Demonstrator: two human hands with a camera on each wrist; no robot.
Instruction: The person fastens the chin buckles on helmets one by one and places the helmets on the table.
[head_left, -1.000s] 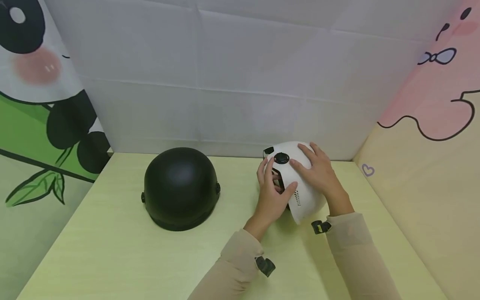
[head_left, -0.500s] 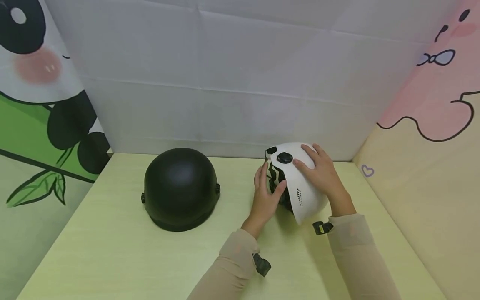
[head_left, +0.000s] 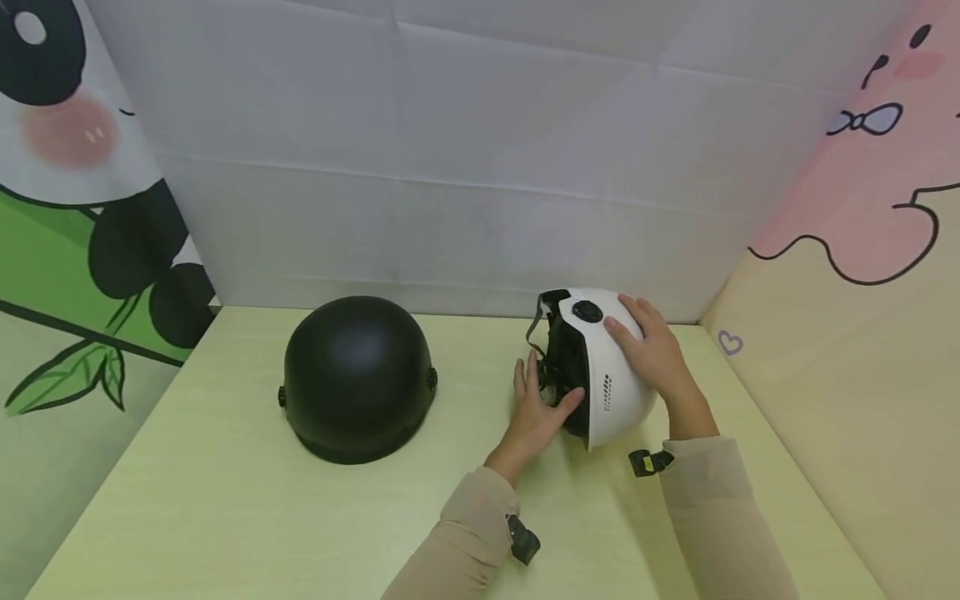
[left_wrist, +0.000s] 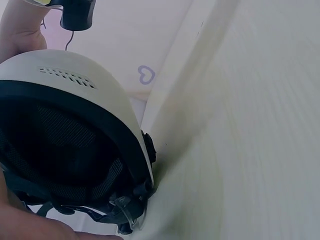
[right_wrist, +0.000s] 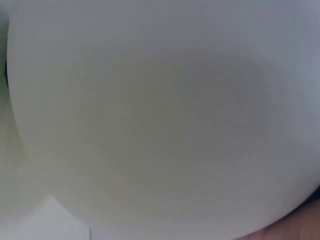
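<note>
A white helmet (head_left: 617, 392) is tipped on its side at the right of the table, its black-lined opening facing left. My right hand (head_left: 658, 360) rests on the outer shell, fingers spread along its curve. Beside the opening is my left hand (head_left: 536, 421), fingers extended toward the strap (head_left: 534, 327) and thumb at the rim. The left wrist view looks into the dark helmet lining (left_wrist: 65, 135), with my left fingers low in the corner. White shell (right_wrist: 160, 120) fills most of the right wrist view.
A black helmet (head_left: 358, 379) stands dome up on the pale wooden table (head_left: 285, 525), left of the white one. A white sheet (head_left: 450, 167) hangs behind. Printed cartoon panels flank the table, one with a panda-like figure (head_left: 67, 158).
The white helmet has turned and shifted slightly right, so more of its lining and strap shows. My left hand has lowered along the opening; my right hand has moved a little right with the shell.
</note>
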